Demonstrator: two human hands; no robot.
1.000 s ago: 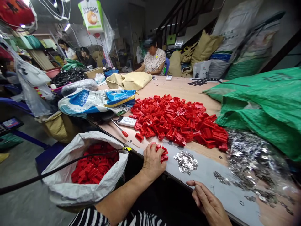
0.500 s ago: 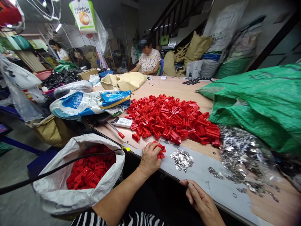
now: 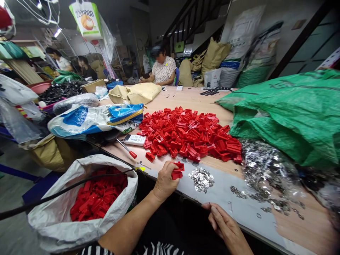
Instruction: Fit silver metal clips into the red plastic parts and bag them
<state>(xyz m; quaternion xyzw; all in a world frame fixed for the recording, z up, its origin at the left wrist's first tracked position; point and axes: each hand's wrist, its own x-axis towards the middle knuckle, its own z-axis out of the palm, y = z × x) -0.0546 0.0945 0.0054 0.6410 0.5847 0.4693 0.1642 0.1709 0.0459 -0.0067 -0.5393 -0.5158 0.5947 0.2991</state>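
Observation:
My left hand (image 3: 164, 179) rests on the near edge of the wooden table (image 3: 191, 97), its fingers closed round a few red plastic clips (image 3: 177, 171). A big heap of the same red clips (image 3: 186, 134) lies just beyond it. To the right of that hand sits a small pile of silver metal pieces (image 3: 201, 179) on a grey sheet (image 3: 239, 209). My right hand (image 3: 225, 226) lies lower at the table's edge, fingers held together and stretched out, and I see nothing in it.
A white sack (image 3: 66, 212) of red clips stands left of me with a black cable (image 3: 53, 194) across it. A green sack (image 3: 287, 109), a clear bag of metal pieces (image 3: 268, 170), a screwdriver (image 3: 126, 148) and a white device (image 3: 134, 140) lie on the table. People sit at the far end.
My view has drifted to the right, so everything sits further left in the picture. My left hand has lifted its red clips slightly; my right hand stays at the edge.

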